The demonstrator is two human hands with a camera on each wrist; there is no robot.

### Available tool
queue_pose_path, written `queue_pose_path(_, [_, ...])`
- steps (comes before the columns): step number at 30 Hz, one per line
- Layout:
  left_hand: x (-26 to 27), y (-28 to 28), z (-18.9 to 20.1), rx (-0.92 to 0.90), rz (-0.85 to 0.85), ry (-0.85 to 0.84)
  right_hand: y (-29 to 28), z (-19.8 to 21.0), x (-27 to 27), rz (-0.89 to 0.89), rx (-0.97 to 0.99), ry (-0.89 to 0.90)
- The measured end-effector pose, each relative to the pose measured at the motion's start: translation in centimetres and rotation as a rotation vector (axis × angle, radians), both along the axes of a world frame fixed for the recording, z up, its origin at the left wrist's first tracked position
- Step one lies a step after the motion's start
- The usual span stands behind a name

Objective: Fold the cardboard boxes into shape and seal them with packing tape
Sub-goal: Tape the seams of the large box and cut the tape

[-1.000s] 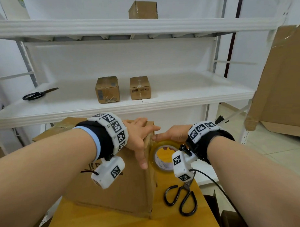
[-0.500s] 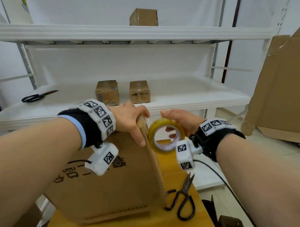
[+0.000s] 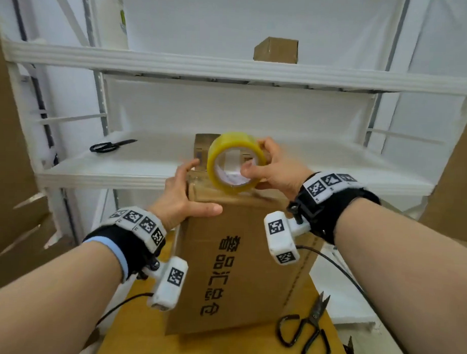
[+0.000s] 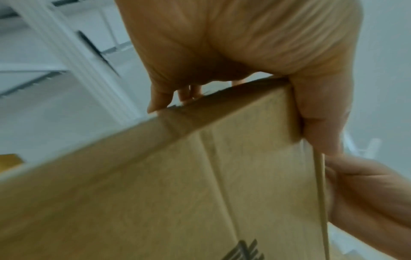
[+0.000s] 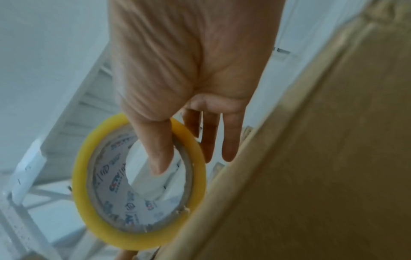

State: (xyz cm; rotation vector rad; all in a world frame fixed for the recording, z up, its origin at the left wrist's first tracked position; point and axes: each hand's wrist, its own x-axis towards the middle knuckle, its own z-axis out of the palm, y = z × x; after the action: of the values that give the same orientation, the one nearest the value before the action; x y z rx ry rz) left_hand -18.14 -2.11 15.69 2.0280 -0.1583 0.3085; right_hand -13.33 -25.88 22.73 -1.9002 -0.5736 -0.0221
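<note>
A brown cardboard box point(image 3: 245, 259) with black printed characters stands on end on the wooden table point(image 3: 131, 337). My left hand point(image 3: 185, 199) grips its top left corner, thumb on the near face and fingers over the top edge; the left wrist view shows the box point(image 4: 177, 184) under that hand point(image 4: 244, 61). My right hand point(image 3: 269, 170) holds a yellow roll of packing tape point(image 3: 234, 163) just above the box's top edge, thumb hooked through the core. In the right wrist view the tape roll point(image 5: 140, 186) hangs from my right hand point(image 5: 191, 84) beside the box point(image 5: 322, 167).
Black scissors point(image 3: 307, 330) lie on the table right of the box. A white shelf unit point(image 3: 230, 70) stands behind, with another pair of scissors point(image 3: 110, 146), small boxes partly hidden behind the tape, and one small box point(image 3: 276, 50) on the upper shelf. Large cardboard sheets point(image 3: 454, 184) lean at both sides.
The box has been tipped up from lying flat to standing on end. My right hand picked the tape roll off the table and raised it to the box's top edge.
</note>
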Motion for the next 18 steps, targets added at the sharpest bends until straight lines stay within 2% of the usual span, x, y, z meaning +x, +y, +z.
queue_pose_path(3, [-0.7,3.0,-2.9,0.126,-0.018,0.135,2.2,-2.5,0.1,0.034,-0.137,0.011])
queue_pose_path(6, [-1.8,4.8,-2.4,0.345,0.001,0.284,4.2,-4.0,0.3,0.073,-0.171,0.030])
queue_pose_path(12, [-1.9,3.7,-0.5,0.800,0.018,0.300,6.0,-4.0,1.0,0.062,-0.214,-0.003])
queue_pose_path(18, [-1.6,2.3,0.5,1.112,0.076,0.427,4.9,-3.6,1.6,0.018,-0.286,-0.095])
